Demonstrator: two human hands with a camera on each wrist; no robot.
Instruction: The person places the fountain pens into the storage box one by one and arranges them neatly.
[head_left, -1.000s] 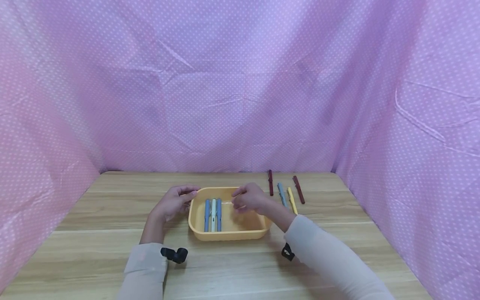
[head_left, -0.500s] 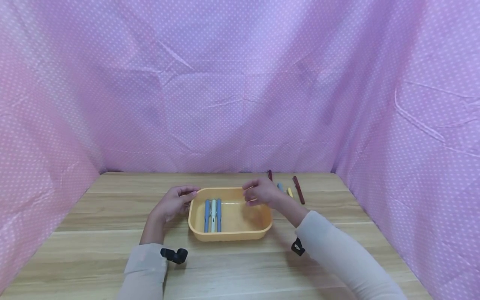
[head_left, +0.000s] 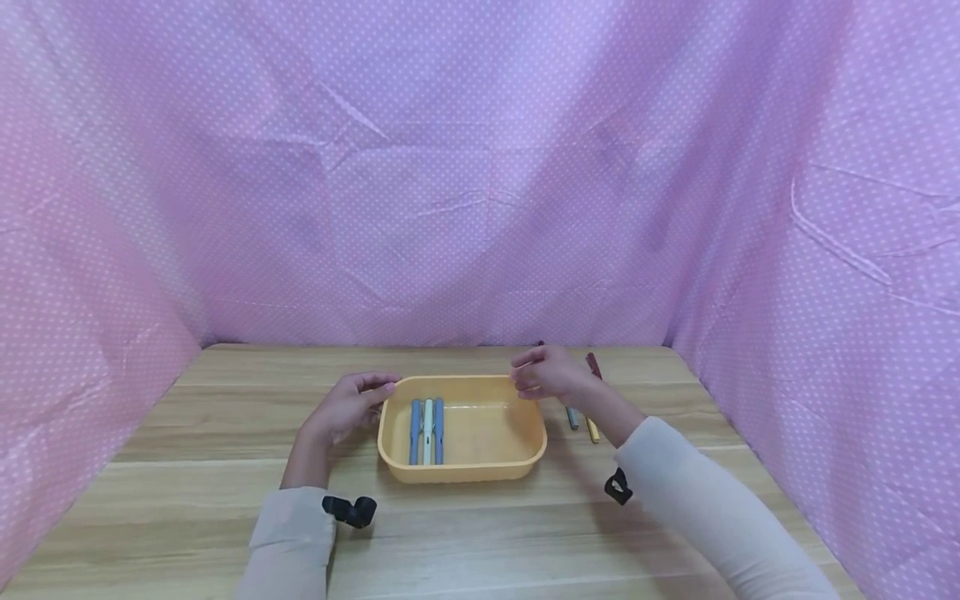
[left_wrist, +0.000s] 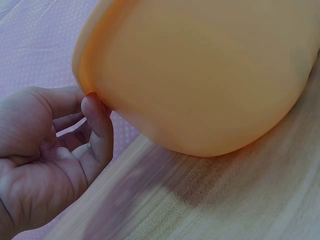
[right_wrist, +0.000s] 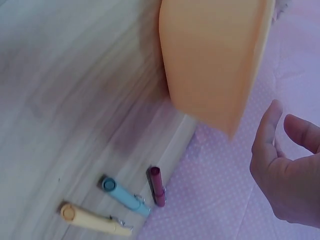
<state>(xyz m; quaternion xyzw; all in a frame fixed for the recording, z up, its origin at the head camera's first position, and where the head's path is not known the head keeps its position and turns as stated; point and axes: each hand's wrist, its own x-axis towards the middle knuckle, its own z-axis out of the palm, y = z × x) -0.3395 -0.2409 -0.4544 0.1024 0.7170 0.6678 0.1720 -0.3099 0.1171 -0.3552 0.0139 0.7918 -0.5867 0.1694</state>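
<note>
My left hand (head_left: 345,408) pinches the back left corner of a yellow plastic basin (head_left: 487,433) between thumb and fingers, as the left wrist view also shows. Inside, along its left part, two blue pens (head_left: 415,433) and a pale green pen (head_left: 427,432) lie side by side, the green one in the middle. My right hand (head_left: 553,375) hovers by the back right corner with loosely bent fingers, holding nothing. In the right wrist view, that hand (right_wrist: 290,170) is apart from the basin's wall.
Right of the basin lie a yellow pen (right_wrist: 92,220), a grey-blue pen (right_wrist: 122,194) and a dark red pen (right_wrist: 157,186); a second dark red pen (head_left: 593,364) lies farther right. My right arm partly covers them. Pink dotted cloth (head_left: 450,208) encloses the wooden table (head_left: 465,542).
My right hand has moved right and slightly back, from above the basin's middle to its back right corner, covering more of the loose pens. My left hand stays at the rim.
</note>
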